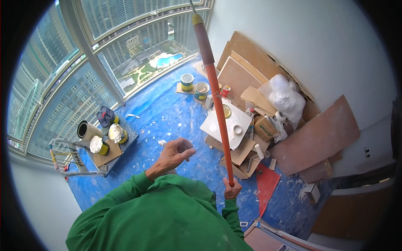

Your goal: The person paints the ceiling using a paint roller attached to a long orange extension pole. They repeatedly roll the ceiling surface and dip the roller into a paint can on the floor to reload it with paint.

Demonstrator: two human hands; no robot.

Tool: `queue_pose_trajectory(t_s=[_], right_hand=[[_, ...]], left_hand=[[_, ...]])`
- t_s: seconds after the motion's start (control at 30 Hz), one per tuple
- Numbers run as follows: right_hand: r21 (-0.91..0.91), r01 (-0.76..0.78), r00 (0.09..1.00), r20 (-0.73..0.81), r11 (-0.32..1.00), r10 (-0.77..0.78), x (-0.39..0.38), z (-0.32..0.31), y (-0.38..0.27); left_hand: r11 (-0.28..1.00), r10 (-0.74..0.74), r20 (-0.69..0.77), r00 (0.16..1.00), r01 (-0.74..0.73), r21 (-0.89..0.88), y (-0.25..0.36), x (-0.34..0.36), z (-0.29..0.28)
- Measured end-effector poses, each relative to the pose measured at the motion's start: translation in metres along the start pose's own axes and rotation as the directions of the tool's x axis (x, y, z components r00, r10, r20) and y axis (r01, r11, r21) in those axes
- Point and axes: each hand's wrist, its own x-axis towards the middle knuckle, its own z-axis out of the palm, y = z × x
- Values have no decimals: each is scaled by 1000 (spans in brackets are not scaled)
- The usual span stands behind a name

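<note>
My right hand (232, 189) is closed round the lower end of a long orange pole (220, 121), which rises nearly upright past the top edge of the view, with a maroon sleeve and a metal tip; what tops it is out of view. Out in front of my green-sleeved body, my left hand (176, 151) is loosely curled, fingers a little apart, holding nothing and not touching the pole. Behind the pole, a white board (211, 125) bearing a tape roll (238, 129) and a round lid rests on cardboard boxes (263, 127).
Windows (142, 46) line the left. A folded step ladder (63, 154) and a platform with cans (86, 129) stand left. More cans (187, 81) are near the far corner. Leaning boards (314, 138) and white bags (284, 94) are along the right wall. Blue sheeting (159, 113) covers the floor.
</note>
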Motion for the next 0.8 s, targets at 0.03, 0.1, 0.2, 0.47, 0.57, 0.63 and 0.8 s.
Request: queue_pose_trajectory(t_s=[0.03, 0.1, 0.2, 0.47, 0.57, 0.63, 0.8], right_hand=[[-2, -6, 999, 42, 1000, 6, 0, 0, -15], [-27, 16, 996, 92, 999, -14, -3, 5, -23], [-50, 77, 986, 155, 996, -69, -3, 11, -33], [-301, 204, 956, 266, 931, -124, 25, 2, -54], [-418, 200, 968, 225, 886, -113, 34, -16, -41], [-538, 154, 979, 200, 828, -52, 36, -44, -26], [-746, -52, 992, 37, 664, 120, 27, -118, -1]], left_hand=[[999, 22, -12, 1000, -21, 28, 5, -2, -2], [991, 42, -3, 999, -41, 125, 26, -8, -3], [998, 52, 42, 998, -54, 45, 42, -12, 4], [973, -106, -90, 990, 85, -213, -3, 24, 7], [976, -108, -234, 966, 58, -211, -19, 72, -9], [980, -123, -349, 929, 58, -191, -25, 114, -29], [983, -180, -492, 852, 140, -117, -58, 235, -87]])
